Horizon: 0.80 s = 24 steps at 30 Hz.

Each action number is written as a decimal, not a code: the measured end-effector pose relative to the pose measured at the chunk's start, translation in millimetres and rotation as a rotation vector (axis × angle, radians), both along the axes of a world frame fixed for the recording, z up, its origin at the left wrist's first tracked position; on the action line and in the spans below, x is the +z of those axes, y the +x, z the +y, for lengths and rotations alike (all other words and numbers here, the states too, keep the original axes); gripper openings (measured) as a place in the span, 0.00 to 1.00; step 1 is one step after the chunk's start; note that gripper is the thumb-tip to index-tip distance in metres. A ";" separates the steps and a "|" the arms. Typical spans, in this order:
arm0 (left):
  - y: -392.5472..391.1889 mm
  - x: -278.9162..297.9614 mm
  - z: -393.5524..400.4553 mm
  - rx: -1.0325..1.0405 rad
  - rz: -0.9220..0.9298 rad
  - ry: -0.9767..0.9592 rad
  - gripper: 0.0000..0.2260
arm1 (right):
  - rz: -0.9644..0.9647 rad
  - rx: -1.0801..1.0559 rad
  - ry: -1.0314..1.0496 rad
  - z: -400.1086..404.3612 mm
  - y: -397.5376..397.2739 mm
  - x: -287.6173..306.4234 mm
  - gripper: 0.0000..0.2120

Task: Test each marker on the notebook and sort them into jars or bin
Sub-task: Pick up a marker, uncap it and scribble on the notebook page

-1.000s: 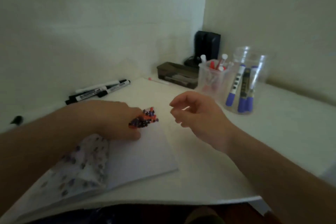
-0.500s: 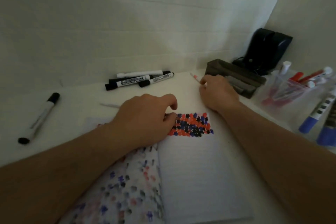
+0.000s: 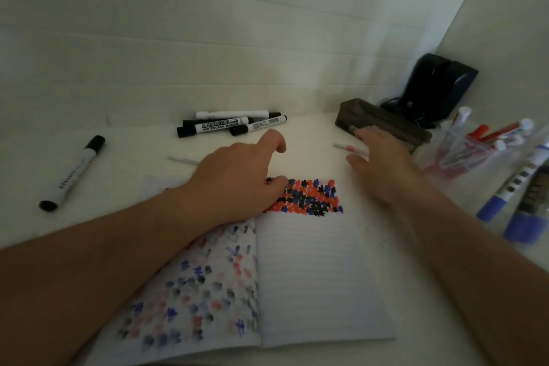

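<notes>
An open lined notebook (image 3: 315, 276) lies in front of me, with red, blue and black test marks across the top of its right page. My left hand (image 3: 237, 187) rests on the notebook's upper left, index finger lifted. My right hand (image 3: 383, 166) lies flat with fingers stretched over a thin red-and-white marker (image 3: 349, 148) on the table, touching it; most of that marker is hidden. Three black-capped whiteboard markers (image 3: 231, 123) lie by the wall, and another black marker (image 3: 72, 172) lies alone at far left.
A clear jar of red markers (image 3: 475, 157) and a clear jar of blue markers (image 3: 523, 196) stand at the right. A brown box (image 3: 383, 123) and a black device (image 3: 436, 89) sit in the back corner. A thin white stick (image 3: 184, 160) lies behind my left hand.
My right hand reached from mid-air to the thin marker near the brown box, and its fingers have now spread flat over it. My left hand stayed on the notebook, index finger raised.
</notes>
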<state>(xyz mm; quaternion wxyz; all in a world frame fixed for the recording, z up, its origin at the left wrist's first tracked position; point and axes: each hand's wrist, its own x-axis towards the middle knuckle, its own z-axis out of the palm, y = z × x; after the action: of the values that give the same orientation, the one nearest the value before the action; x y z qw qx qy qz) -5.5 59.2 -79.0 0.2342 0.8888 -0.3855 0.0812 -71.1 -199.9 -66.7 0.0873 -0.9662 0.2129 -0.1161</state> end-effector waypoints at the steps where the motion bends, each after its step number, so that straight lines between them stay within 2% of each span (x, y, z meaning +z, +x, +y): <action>1: 0.6 -0.3 -0.1 0.004 0.002 0.002 0.16 | 0.050 -0.012 -0.056 -8.1 4.5 -6.0 0.19; 4: 1.4 -0.2 -0.4 0.010 0.013 0.016 0.15 | 0.006 -0.004 0.016 -17.1 9.7 -8.0 0.09; 6: 1.2 0.6 -1.8 0.010 0.008 0.034 0.15 | -0.028 -0.018 0.069 -15.4 9.6 -8.0 0.10; 9: 1.8 1.9 -2.0 0.004 0.003 0.035 0.15 | 0.103 -0.041 -0.049 1.9 4.9 -1.2 0.11; 12: 1.5 1.5 -0.1 -0.019 -0.007 0.022 0.17 | -0.043 0.075 -0.146 27.0 -10.0 13.8 0.08; 14: -0.5 2.7 1.0 -0.049 -0.021 0.016 0.21 | -0.128 0.209 -0.087 47.0 -23.7 25.0 0.03; 16: -4.5 5.3 1.8 -0.097 -0.045 0.010 0.24 | -0.070 0.358 -0.049 66.6 -33.8 28.3 0.05; 19: -10.1 7.3 1.0 -0.199 -0.097 0.022 0.18 | 0.020 0.544 -0.092 83.5 -39.1 19.3 0.04; 22: -7.2 7.0 0.8 -0.182 -0.074 0.115 0.16 | -0.005 0.569 -0.130 80.5 -36.5 11.6 0.10; 24: -4.1 5.2 0.7 -0.173 -0.081 0.131 0.20 | -0.030 0.563 -0.145 74.7 -35.4 7.3 0.16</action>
<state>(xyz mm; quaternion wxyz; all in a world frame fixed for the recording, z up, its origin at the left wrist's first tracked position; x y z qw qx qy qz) -9.6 59.9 -73.8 0.1661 0.8615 -0.4745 0.0714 -106.5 -125.2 -59.4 0.0501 -0.9892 -0.0740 -0.1164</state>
